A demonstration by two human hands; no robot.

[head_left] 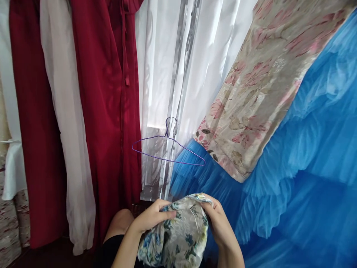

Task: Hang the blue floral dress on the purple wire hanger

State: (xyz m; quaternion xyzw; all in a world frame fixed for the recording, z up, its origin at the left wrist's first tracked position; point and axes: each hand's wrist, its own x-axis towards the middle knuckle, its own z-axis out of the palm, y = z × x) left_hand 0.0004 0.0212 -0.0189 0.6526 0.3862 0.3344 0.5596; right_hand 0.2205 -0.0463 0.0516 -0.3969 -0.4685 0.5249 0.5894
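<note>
A bunched floral cloth (184, 230), grey-white with blue, green and yellow flowers, is between my hands at the bottom middle. My left hand (156, 216) grips its upper left side, the thumb lying over the fabric. At the upper right edge my right hand (216, 214) is closed on the cloth, with most of its fingers hidden behind the fold. What kind of garment it is I cannot tell. Beyond the cloth, a thin purple hanger (167, 160) hangs bare from a pale metal rack (178, 93), apart from both hands.
Dark red garments (108, 93) and a sheer whitish one (60, 93) hang on the left. To the right hang a beige fabric with pink flowers (251, 93) and a ruffled blue tulle dress (301, 193). White curtains (214, 37) form the background. My bent knee (119, 223) shows below.
</note>
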